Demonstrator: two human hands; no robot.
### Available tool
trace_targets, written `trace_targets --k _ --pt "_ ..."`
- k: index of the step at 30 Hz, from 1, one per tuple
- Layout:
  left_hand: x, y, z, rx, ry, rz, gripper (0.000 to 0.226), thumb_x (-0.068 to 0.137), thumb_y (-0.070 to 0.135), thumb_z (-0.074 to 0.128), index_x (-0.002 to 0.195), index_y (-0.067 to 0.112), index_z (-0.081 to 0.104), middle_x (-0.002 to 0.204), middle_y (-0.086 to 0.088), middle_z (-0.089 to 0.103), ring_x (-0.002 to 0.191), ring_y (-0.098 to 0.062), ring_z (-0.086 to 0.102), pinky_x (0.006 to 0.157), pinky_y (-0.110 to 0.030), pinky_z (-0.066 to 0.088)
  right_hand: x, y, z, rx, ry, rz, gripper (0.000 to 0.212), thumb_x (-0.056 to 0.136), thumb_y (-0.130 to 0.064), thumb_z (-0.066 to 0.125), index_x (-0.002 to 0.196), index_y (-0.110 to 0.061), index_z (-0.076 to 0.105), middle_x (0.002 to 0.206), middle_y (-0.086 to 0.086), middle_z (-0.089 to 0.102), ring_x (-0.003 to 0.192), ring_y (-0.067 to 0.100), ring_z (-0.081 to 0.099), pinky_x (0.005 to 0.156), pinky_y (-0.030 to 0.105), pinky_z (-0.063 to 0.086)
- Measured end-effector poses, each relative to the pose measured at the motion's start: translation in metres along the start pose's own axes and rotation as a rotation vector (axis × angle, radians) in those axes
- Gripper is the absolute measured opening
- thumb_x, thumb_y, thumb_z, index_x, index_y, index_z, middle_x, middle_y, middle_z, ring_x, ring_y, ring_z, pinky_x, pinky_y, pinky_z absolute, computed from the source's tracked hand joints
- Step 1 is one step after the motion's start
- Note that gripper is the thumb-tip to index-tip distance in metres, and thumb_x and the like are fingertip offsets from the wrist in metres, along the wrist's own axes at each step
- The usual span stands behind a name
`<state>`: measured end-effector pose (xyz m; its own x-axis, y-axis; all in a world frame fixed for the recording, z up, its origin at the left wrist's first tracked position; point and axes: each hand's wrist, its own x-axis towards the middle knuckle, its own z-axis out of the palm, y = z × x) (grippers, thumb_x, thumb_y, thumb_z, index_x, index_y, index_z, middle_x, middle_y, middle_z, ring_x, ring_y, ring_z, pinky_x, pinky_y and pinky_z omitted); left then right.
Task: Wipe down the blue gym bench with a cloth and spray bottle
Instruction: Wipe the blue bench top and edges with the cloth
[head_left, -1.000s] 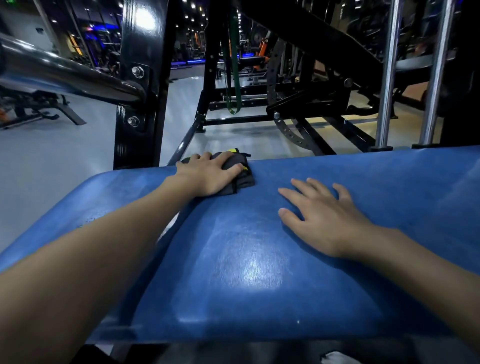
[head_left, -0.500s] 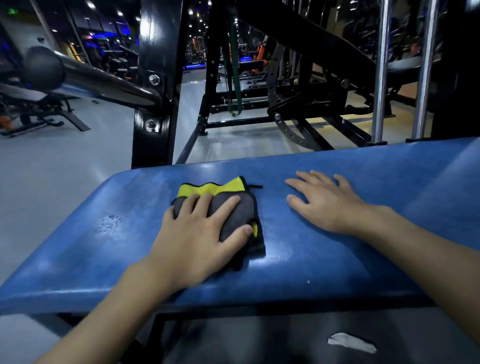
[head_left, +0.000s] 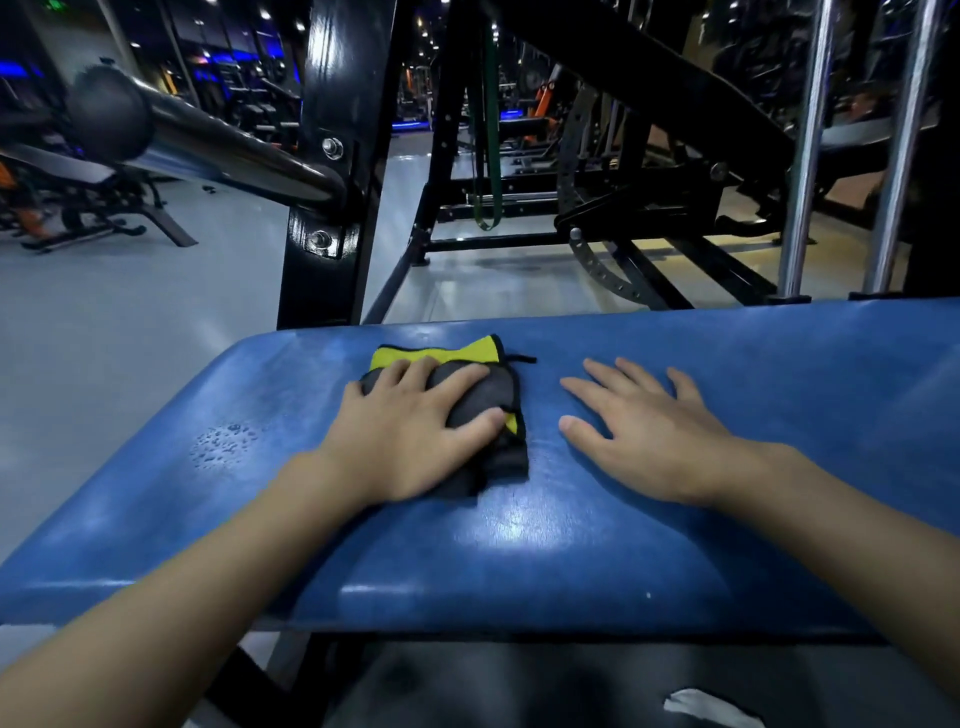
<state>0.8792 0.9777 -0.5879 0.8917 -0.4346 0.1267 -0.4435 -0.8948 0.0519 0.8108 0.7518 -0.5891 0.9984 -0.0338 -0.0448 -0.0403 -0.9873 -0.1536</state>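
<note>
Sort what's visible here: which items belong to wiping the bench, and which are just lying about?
Belongs to the job:
blue bench
grey-and-yellow cloth, under the left hand
right hand, flat on the pad
water droplets

Just lying about:
white scrap on the floor
green band
steel bar

No spray bottle is visible.

Both bare forearms reach forward from the lower corners, the two hands side by side and close together without touching. The left hand (head_left: 410, 441) lies palm down with its fingers spread and slightly curled, the thumb stretched out toward the right. The right hand (head_left: 644, 436) lies flat, palm down, fingers splayed and pointing forward and a little left, thumb held apart.
</note>
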Motion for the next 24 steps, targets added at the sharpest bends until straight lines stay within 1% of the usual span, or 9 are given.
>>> trace_targets --k 3,5,7,10,13,15,17,20,24 --pt "0.058 -0.012 0.003 -0.048 -0.042 -0.016 0.085 0.066 0.088 0.004 0.143 0.059 0.023 0.155 0.007 0.035 0.145 -0.024 0.027 0.113 -0.06 0.026 0.002 0.001 0.001 -0.023 -0.003 0.008 0.062 0.098 -0.062 0.017 0.156 -0.04 0.012 0.167 -0.01 -0.001 0.153 0.014 -0.008 0.121 0.054 -0.004" --pt "0.093 -0.017 0.003 -0.062 -0.07 -0.041 0.085 0.067 0.089 0.007 0.145 0.058 0.023 0.157 0.003 0.033 0.146 -0.028 0.026 0.113 -0.064 0.023 0.004 0.001 0.003 -0.028 0.008 0.009 0.062 0.097 -0.062 0.017 0.156 -0.041 0.012 0.167 -0.011 0.0 0.152 0.013 -0.007 0.121 0.054 -0.004" --pt "0.115 -0.021 0.002 -0.06 -0.085 -0.057 0.077 0.075 0.086 0.013 0.146 0.057 0.024 0.157 0.0 0.034 0.146 -0.031 0.027 0.112 -0.066 0.021 0.004 0.002 0.003 -0.023 0.019 0.008 0.062 0.097 -0.062 0.017 0.155 -0.042 0.012 0.166 -0.012 0.001 0.152 0.012 -0.007 0.121 0.053 -0.004" --pt "0.122 -0.023 0.005 -0.044 -0.08 -0.049 0.067 0.086 0.083 0.02 0.147 0.056 0.024 0.156 0.0 0.035 0.146 -0.03 0.026 0.112 -0.066 0.021 0.005 0.003 0.003 -0.016 0.021 0.008 0.063 0.096 -0.062 0.017 0.155 -0.042 0.013 0.166 -0.012 0.002 0.152 0.013 -0.006 0.121 0.053 -0.004" --pt "0.096 -0.021 0.006 -0.031 -0.07 -0.041 0.071 0.084 0.085 0.018 0.148 0.055 0.023 0.159 0.001 0.03 0.147 -0.029 0.022 0.114 -0.063 0.02 0.003 0.003 0.002 -0.001 0.016 0.002 0.063 0.096 -0.062 0.017 0.155 -0.042 0.014 0.166 -0.011 0.002 0.152 0.013 -0.006 0.121 0.053 -0.004" --pt "0.066 -0.018 0.004 -0.025 -0.064 -0.034 0.081 0.075 0.088 0.01 0.148 0.055 0.023 0.156 0.001 0.033 0.145 -0.028 0.025 0.113 -0.06 0.023 0.002 0.003 0.001 0.012 0.022 -0.001 0.063 0.096 -0.062 0.018 0.155 -0.042 0.015 0.166 -0.011 0.003 0.152 0.013 -0.005 0.121 0.052 -0.004" --pt "0.027 -0.013 -0.001 -0.005 -0.033 -0.009 0.087 0.07 0.087 0.001 0.148 0.056 0.022 0.154 0.004 0.034 0.144 -0.025 0.027 0.113 -0.058 0.025 0.001 0.002 0.001 0.022 0.028 0.002 0.062 0.096 -0.061 0.019 0.155 -0.042 0.016 0.166 -0.011 0.004 0.152 0.012 -0.004 0.121 0.052 -0.003" --pt "-0.035 -0.008 -0.006 0.052 0.0 0.029 0.09 0.071 0.084 -0.005 0.152 0.052 0.017 0.154 0.005 0.032 0.145 -0.019 0.022 0.113 -0.051 0.026 -0.001 0.0 0.0 0.027 0.022 0.008 0.061 0.098 -0.06 0.021 0.155 -0.041 0.017 0.166 -0.011 0.006 0.152 0.012 -0.002 0.121 0.052 -0.002" --pt "-0.094 -0.004 -0.009 0.083 0.021 0.036 0.086 0.074 0.082 -0.006 0.153 0.053 0.011 0.158 0.005 0.026 0.148 -0.02 0.016 0.114 -0.049 0.023 -0.002 -0.002 -0.007 0.031 0.023 0.026 0.059 0.098 -0.059 0.029 0.154 -0.038 0.025 0.165 -0.01 0.013 0.152 0.013 0.002 0.12 0.055 -0.001"
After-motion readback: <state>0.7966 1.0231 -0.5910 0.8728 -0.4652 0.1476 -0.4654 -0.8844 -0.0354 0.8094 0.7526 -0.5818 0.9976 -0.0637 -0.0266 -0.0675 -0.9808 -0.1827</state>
